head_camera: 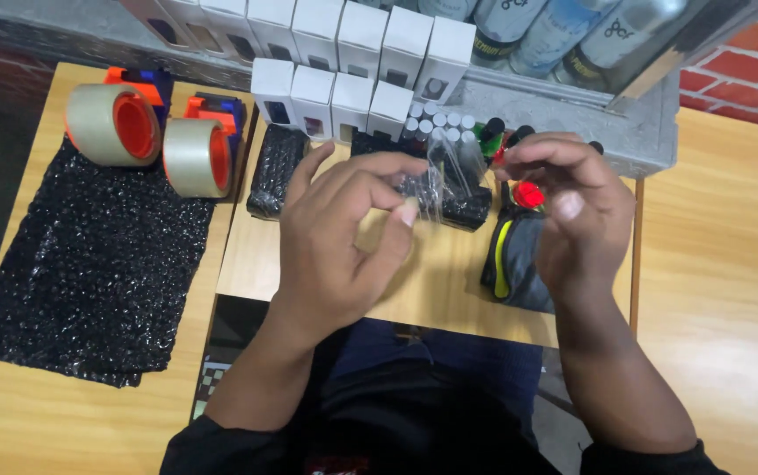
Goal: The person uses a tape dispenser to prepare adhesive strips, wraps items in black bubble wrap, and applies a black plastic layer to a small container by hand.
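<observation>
Above the near wooden board (414, 290), the left hand (344, 237) pinches a clear plastic sleeve (445, 176); the right hand (572, 211), fingers pressed together, pinches its right edge beside a red cap (529, 195).

Single head-worn view, looking steeply down and forward from above wearer's lap. Close range: both forearms fill centre. Light wooden bench (731, 264) spans frame; grey metal shelf (572, 114) with white boxes bounds top edge. No second view.

Both forearms are bare — the left hand (344, 230) and right hand (568, 211) wear no gloves or rings. Black sleeves end near the elbows — dark blue trousers below.
</observation>
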